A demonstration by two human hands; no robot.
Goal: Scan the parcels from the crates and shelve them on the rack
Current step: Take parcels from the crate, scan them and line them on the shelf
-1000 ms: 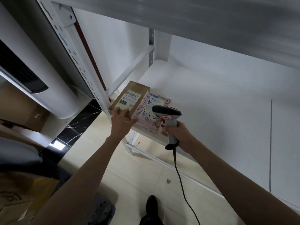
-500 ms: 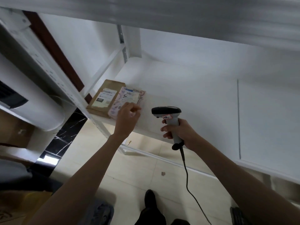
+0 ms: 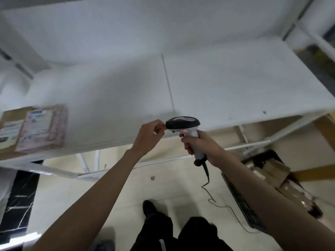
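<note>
1. A moment ago the left hand (image 3: 147,136) was down at the far left of the rack shelf (image 3: 235,84), fingers on the pink parcel (image 3: 42,128). It has since let go and come across to the middle, so that parcel now lies flat on the shelf on its own, overlapping the brown parcel (image 3: 9,127) beside it near the front edge.

2. I take that to mean this parcel is shelved. Both parcels sit well apart from either hand, and nobody is steadying them.

3. The view has swung rightwards too. A dark crate (image 3: 282,180) with cardboard parcels in it now shows on the floor at the lower right, under the person's right forearm. My guess is the next parcel comes from there.

4. The left hand's grip is loosely curled, thumb and forefinger drawn close together right at the nose of the scanner (image 3: 183,124). It seems to touch the tip; motion blur keeps me from saying whether it actually pinches anything.

5. The right hand (image 3: 199,144) has a closed grip wrapped round the scanner's pale handle, head pointing left, held above the shelf's front edge. Its cable (image 3: 213,200) trails down to the tiled floor.

6. Most of the shelf is bare white board, so there is room for more.
</note>
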